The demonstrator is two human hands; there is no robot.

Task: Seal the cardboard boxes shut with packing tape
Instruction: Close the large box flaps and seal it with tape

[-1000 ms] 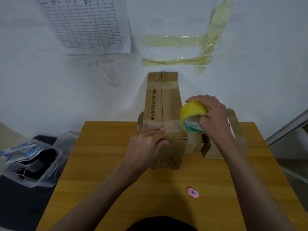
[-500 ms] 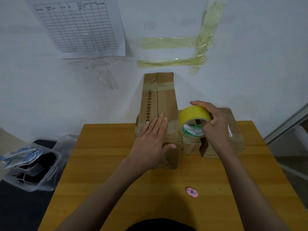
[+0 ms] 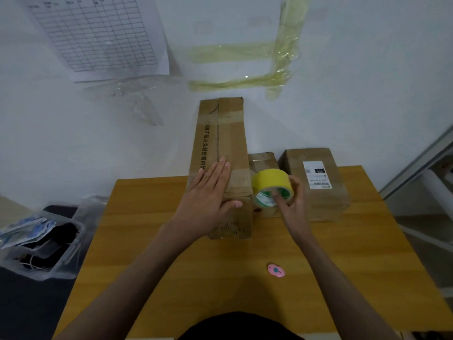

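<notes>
1. Left hand lies flat, fingers straight, on the long box at frame centre.
2. Right hand grips the tape roll just right of that box.

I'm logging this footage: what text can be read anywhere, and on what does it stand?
"220": label on right box; its other lines and barcode too small.
Chinese print along long box: too blurred.
Grid sheet on wall: headings unreadable.
Tape roll core print: unreadable.
</notes>
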